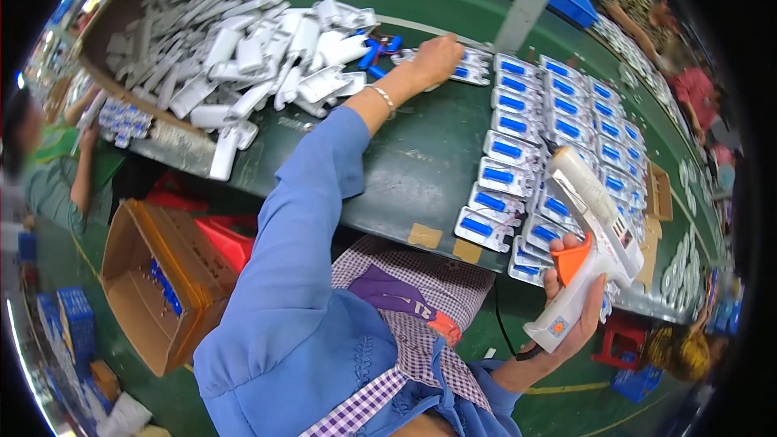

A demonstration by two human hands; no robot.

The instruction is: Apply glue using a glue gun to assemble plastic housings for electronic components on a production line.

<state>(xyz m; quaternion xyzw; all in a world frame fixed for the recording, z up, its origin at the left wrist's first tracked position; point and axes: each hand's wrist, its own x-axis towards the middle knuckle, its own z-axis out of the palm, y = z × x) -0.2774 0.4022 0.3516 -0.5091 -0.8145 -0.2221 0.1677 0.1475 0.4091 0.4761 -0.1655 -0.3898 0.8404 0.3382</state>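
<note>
My left hand [437, 61] reaches far across the bench with its fingers curled down on a white plastic casing [471, 74] with a blue cell in it. The fingertips are partly hidden. My right hand [584, 307] is wrapped round the grip of a white hot glue gun [589, 194] with an orange trigger [573, 257]. Its nozzle points up and away, over rows of white casings [508, 148] holding blue cells. A dark cord hangs from the grip's lower end.
Left on the bench, a tipped cardboard box [97, 40] spills a heap of white plastic shells [243, 53]. Blue cells with wires [374, 53] lie beside the heap. A metal post [536, 2] rises behind the casings. Below left stands an open carton [133, 299]. Other people work on both sides.
</note>
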